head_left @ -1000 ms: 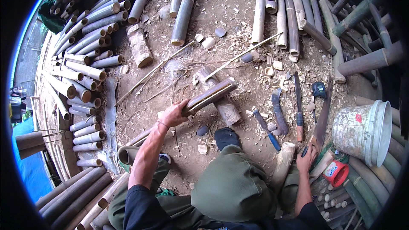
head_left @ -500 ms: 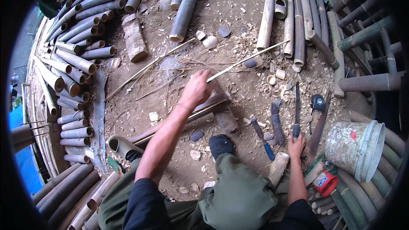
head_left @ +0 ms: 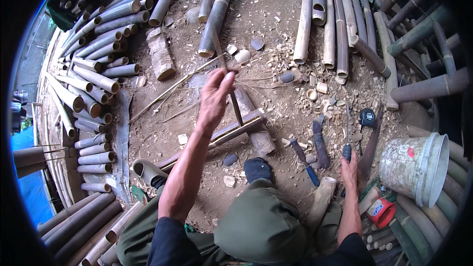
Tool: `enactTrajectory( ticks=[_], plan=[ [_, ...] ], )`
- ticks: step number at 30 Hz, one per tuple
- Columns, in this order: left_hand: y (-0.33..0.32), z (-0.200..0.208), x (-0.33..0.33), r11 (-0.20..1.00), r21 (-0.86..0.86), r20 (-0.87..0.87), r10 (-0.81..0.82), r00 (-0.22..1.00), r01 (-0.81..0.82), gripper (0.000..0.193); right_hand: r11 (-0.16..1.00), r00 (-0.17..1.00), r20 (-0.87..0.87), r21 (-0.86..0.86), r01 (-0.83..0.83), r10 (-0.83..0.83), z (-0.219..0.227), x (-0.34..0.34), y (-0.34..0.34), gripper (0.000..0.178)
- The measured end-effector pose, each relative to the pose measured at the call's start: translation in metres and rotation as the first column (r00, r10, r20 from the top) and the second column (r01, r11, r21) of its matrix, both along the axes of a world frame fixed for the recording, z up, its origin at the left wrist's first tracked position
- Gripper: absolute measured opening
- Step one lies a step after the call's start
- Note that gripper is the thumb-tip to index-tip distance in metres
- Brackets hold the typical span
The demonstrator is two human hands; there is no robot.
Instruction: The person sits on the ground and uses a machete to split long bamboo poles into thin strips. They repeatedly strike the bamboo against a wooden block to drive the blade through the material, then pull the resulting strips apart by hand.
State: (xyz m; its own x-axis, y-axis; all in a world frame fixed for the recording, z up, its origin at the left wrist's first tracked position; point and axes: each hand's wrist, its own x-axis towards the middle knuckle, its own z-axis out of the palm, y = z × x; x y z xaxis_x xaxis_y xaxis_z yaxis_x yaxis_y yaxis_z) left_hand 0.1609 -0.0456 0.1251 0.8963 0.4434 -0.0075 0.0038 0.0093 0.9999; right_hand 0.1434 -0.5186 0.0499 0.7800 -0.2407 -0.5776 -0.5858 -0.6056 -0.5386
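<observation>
My left hand (head_left: 213, 99) is closed around a narrow bamboo strip (head_left: 237, 110), which runs from the far bamboo poles down toward a wooden block (head_left: 258, 135). Below that hand, a length of split bamboo (head_left: 227, 134) rests across the block, its pale edge showing. At the right, my right hand (head_left: 349, 170) grips the dark handle of a long knife (head_left: 347, 151), whose blade points away from me. Left of the knife lie a blue-handled tool (head_left: 311, 173) and a dark curved, sheath-like piece (head_left: 320, 143). A black tape measure (head_left: 367, 117) sits beyond my right hand.
Stacked bamboo tubes (head_left: 101, 76) fill the left side. More bamboo poles (head_left: 303, 24) lie far right. A dirty white bucket (head_left: 409, 167) and a red container (head_left: 381, 212) stand near my right arm. Bamboo chips (head_left: 283, 101) litter the dirt floor.
The strip in my left hand has swung from pointing right to pointing away from me, and that hand has moved slightly left. The knife blade now looks narrower, turned more edge-on.
</observation>
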Motion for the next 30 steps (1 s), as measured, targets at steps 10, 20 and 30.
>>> enactTrajectory(
  ticks=[10, 20, 30],
  plan=[
    [-0.054, -0.011, -0.124, 0.932, -0.298, 0.012, 0.221, 0.975, -0.208, 0.02, 0.811, 0.954, 0.06, 0.513, -0.281, 0.293, 0.027, -0.131, 0.045, 0.03],
    [-0.106, -0.087, -0.157, 0.805, -0.398, 0.039, 0.493, 0.869, -0.439, 0.014, 0.776, 0.746, 0.346, 0.073, -0.627, 0.569, 0.018, -0.147, 0.081, 0.037],
    [-0.111, -0.101, -0.17, 0.83, -0.208, 0.037, 0.535, 0.844, -0.517, 0.014, 0.719, 0.684, 0.345, 0.036, -0.694, 0.643, 0.024, -0.149, 0.088, 0.04]
  ],
)
